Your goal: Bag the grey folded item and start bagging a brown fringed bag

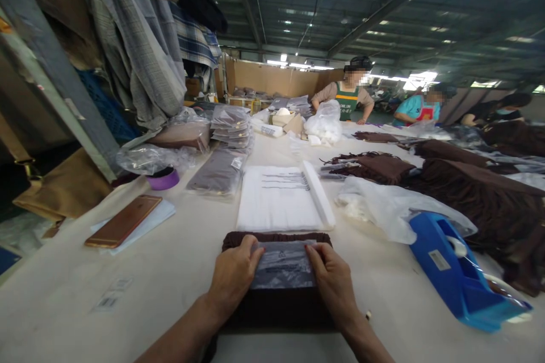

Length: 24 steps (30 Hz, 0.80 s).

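A folded dark brown cloth [281,309] lies on the table in front of me. Across its upper part is a translucent plastic bag [283,266] with small printed marks. My left hand [236,266] pinches the bag's left upper edge between thumb and fingers. At the opposite corner, my right hand [332,272] grips it the same way. Just beyond the cloth rests a flat stack of white plastic bags [272,198] with lines of printing, its right side curled up.
At right stand a blue tape dispenser [455,272], a crumpled clear bag [378,204] and brown fringed cloths [481,193]. On the left are a phone [123,221], a purple tape roll [163,178] and bagged grey packs [217,171]. Co-workers [347,96] are at the far side.
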Available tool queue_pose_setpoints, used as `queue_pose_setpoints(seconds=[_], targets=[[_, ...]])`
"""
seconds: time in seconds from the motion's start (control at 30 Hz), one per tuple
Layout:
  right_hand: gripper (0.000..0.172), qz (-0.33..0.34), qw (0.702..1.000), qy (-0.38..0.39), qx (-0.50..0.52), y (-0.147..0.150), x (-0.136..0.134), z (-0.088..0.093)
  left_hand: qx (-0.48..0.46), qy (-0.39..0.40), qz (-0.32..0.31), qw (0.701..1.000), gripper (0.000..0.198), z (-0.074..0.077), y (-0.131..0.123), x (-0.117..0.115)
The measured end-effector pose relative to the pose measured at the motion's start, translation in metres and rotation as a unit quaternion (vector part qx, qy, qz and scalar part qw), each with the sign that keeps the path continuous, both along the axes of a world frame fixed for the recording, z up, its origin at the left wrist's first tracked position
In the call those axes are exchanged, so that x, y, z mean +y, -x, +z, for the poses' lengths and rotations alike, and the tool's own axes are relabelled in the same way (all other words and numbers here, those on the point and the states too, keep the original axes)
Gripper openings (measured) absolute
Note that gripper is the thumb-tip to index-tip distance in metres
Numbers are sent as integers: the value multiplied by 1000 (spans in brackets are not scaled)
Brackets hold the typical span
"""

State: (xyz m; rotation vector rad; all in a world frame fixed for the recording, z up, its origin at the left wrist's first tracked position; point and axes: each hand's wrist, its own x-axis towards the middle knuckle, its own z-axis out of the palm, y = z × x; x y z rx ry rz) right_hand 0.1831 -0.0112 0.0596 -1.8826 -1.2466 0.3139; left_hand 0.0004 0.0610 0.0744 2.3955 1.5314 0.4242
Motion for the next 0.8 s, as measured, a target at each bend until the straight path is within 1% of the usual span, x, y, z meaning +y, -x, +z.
queue_pose_setpoints(seconds=[0.07, 0.17, 0.2, 0.23, 0.27, 0.3, 0.33, 0.37, 0.4, 0.43, 0.47, 0.53, 0.57, 0.63, 0.7, 0.73, 0.77, 0.8], targets=[[44, -8, 996, 12, -84, -1, 2, -11, 36, -27, -20, 999, 20, -9, -1, 2], [50, -21, 990, 22, -138, 1, 4, -24, 74, -63, -32, 995, 26, -17, 2, 2], [51, -24, 988, 25, -151, 2, 4, -28, 84, -95, -32, 991, 29, -18, 3, 2], [52, -27, 986, 27, -164, 3, 4, -30, 87, -147, -39, 985, 31, -19, 4, 1], [51, -28, 984, 29, -176, 3, 5, -33, 81, -212, -60, 972, 32, -19, 4, 0], [50, -29, 981, 31, -187, 4, 5, -35, 69, -276, -99, 953, 34, -19, 3, -1], [48, -31, 979, 33, -197, 4, 5, -36, 54, -327, -154, 931, 35, -20, 2, -2], [46, -33, 977, 35, -206, 4, 6, -37, 39, -352, -215, 910, 36, -21, 0, -3], [45, -35, 976, 38, -213, 4, 6, -39, 31, -345, -265, 900, 35, -22, -2, -4], [43, -36, 974, 41, -218, 3, 6, -39, 34, -318, -300, 899, 34, -24, -5, -4], [41, -37, 973, 47, -224, 1, 5, -40, 47, -283, -317, 904, 33, -26, -7, -4], [35, -37, 966, 51, -249, -4, 4, -40, 77, -226, -315, 919, 40, -29, -10, -3], [32, -39, 961, 43, -271, -6, 2, -40, 87, -209, -309, 924, 44, -30, -11, -3], [29, -50, 946, -9, -321, -10, -1, -38, 95, -207, -308, 924, 48, -32, -9, -3], [27, -43, 930, -101, -350, -7, -4, -37, 91, -252, -304, 914, 46, -34, -5, -2], [27, -28, 923, -148, -355, -4, -5, -37, 86, -288, -304, 904, 45, -37, -3, 0], [27, 5, 918, -180, -353, 1, -4, -38, 77, -337, -303, 888, 42, -42, -1, 3], [29, 43, 914, -190, -355, 6, -2, -39, 73, -381, -312, 867, 40, -49, -1, 7]])
